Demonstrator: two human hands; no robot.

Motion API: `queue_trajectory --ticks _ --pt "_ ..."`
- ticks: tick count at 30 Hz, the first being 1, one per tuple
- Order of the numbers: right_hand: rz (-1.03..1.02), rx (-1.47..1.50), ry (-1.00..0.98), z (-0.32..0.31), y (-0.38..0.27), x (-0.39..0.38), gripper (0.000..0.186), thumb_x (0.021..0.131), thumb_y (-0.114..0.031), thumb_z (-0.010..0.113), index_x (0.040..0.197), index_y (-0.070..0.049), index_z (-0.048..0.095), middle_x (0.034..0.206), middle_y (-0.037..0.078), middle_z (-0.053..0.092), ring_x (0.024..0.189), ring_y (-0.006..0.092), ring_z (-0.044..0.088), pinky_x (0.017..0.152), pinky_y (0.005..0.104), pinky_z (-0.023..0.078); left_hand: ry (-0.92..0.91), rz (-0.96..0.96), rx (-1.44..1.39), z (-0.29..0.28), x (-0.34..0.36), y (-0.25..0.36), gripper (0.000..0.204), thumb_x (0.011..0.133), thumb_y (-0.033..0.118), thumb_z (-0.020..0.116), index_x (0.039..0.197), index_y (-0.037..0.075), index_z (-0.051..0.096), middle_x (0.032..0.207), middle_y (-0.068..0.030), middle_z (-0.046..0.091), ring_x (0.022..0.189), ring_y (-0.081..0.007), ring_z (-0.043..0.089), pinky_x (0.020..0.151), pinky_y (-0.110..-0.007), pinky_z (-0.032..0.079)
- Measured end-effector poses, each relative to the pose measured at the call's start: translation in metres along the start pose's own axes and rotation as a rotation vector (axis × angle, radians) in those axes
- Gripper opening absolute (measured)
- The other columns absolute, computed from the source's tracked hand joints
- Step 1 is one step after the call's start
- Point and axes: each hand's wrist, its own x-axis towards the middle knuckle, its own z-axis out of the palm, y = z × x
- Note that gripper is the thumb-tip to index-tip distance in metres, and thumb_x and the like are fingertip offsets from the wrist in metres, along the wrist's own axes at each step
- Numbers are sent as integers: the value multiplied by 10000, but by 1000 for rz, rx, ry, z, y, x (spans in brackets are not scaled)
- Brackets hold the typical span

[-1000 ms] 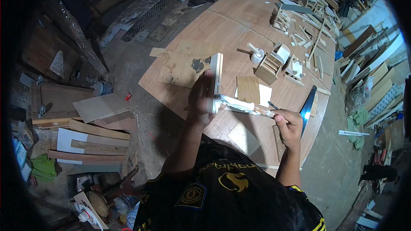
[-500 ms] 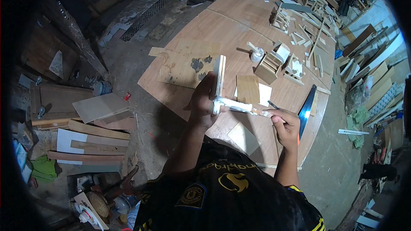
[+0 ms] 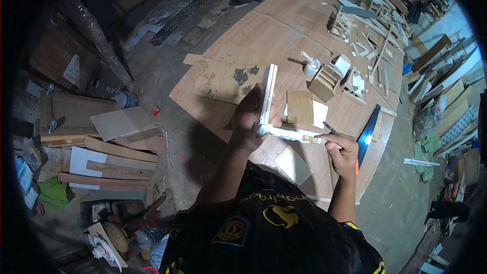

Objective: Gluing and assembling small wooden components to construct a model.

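My left hand [image 3: 247,124] grips a narrow wooden board [image 3: 269,94], held up on edge over the near part of the table. My right hand [image 3: 343,153] pinches the bare end of a flat stick [image 3: 294,134] thickly coated in white, glue-like paste. The coated end of the stick meets the board's lower end beside my left fingers. Below them on the table lie a brown wood panel [image 3: 300,107], a white sheet [image 3: 319,113] partly under it, and a pale square panel [image 3: 292,165]. A thin dark rod [image 3: 328,127] shows just beyond my right fingers; whether I hold it is unclear.
Farther off stand a white-smeared jar [image 3: 312,67] with a stick in it and small wooden boxes [image 3: 324,83]. A handsaw [image 3: 369,129] lies near the table's right edge. Wood scraps [image 3: 378,53] cover the far right. Boards [image 3: 114,167] are stacked on the floor at left.
The coated end of the stick has shifted slightly down along the board's lower end. The board stands a little more tilted. The whole view has drifted slightly right.
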Motion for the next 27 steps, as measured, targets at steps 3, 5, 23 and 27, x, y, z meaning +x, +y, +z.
queue_trajectory --ticks 3,5,23,27 --pt "-29 -10 85 6 -1 5 199 840 -134 643 931 36 693 735 122 661 632 156 592 578 259 435 229 85 410 14 -8 2 371 1001 348 403 1143 25 517 588 -23 433 395 -91 305 389 -226 256" --pt "-8 -18 95 6 -3 6 204 838 -142 646 928 35 694 739 125 663 633 160 596 581 261 438 466 79 184 31 -3 4 344 989 308 450 1151 11 509 663 -45 488 394 -86 316 349 -206 232" --pt "-66 -23 -68 3 -2 10 263 839 -213 643 910 33 701 647 92 614 567 139 539 518 260 372 1 20 130 1 -4 13 393 1018 415 287 1081 72 469 478 7 340 380 -100 272 457 -261 271" --pt "-43 -8 49 9 -5 10 210 812 -145 663 916 35 698 690 114 635 613 157 582 558 258 415 31 -7 75 5 -5 12 403 1015 424 292 1072 71 478 474 6 335 376 -99 279 456 -259 276"
